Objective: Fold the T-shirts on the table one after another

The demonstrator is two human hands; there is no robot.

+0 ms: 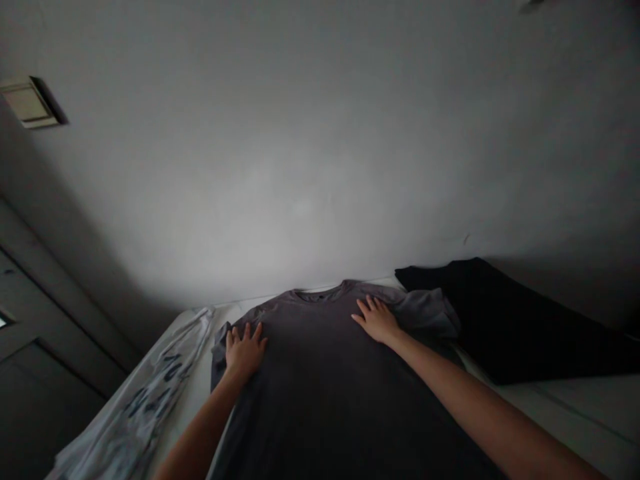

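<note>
A dark grey T-shirt (320,373) lies spread out on a pale surface, its neckline toward the wall. My left hand (244,350) rests on it near the left shoulder, fingers spread. Close to the opposite shoulder, my right hand (377,320) lies flat on the fabric with its fingers apart. The right sleeve reaches out beyond that hand, while the left sleeve is bunched and partly covered by my left hand. The shirt's lower end runs out of view at the bottom.
On the left lies a white garment (150,400) with dark markings. A black cloth (520,327) is spread on the right, next to the shirt's sleeve. Behind stands a grey wall (310,147) with a switch plate (29,103); a panelled door (45,387) is at far left.
</note>
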